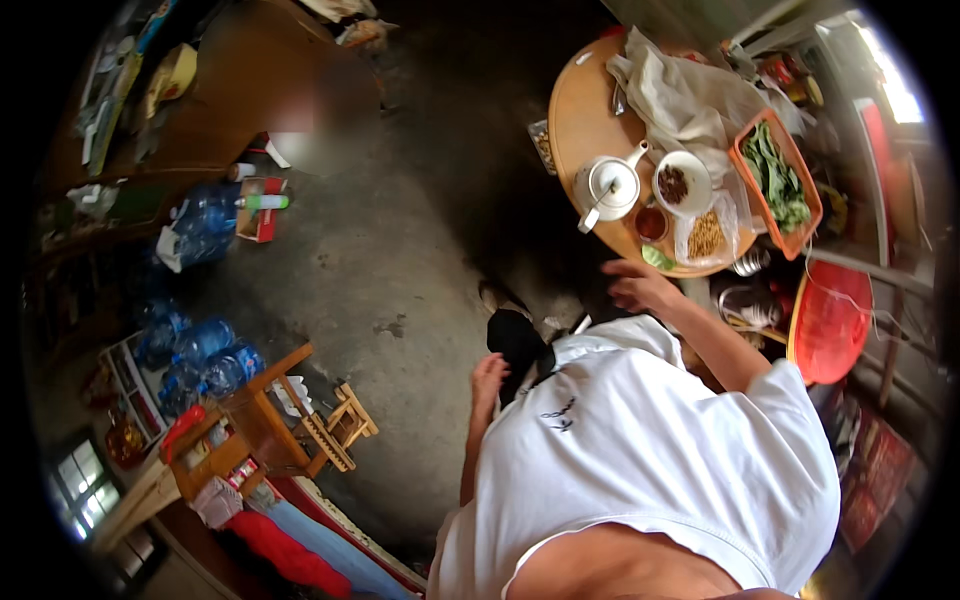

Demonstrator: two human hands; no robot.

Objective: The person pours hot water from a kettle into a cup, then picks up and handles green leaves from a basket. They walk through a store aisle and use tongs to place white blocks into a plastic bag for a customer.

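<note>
Both of my hands are empty in the head view. My right hand [637, 287], fingers apart, is just off the near edge of a round wooden table [574, 97]. My left hand [490, 377] hangs by my body with its fingers loosely spread. On the table, near the right hand, lie a green leaf [658, 258] and a clear plastic bag of yellowish beans or nuts [703, 234]. A small jar of reddish contents [651, 223] stands beside a white lidded pot [613, 187]. Next to that, a white bowl [694, 178] holds dark brown pieces.
An orange plastic basket of leafy greens [776, 180] and crumpled whitish sheeting [679, 97] occupy the table's right side. Below stands a red-topped stool [832, 322]. Across the concrete floor [375, 277] are a wooden chair [262, 420] and several blue water jugs [202, 341].
</note>
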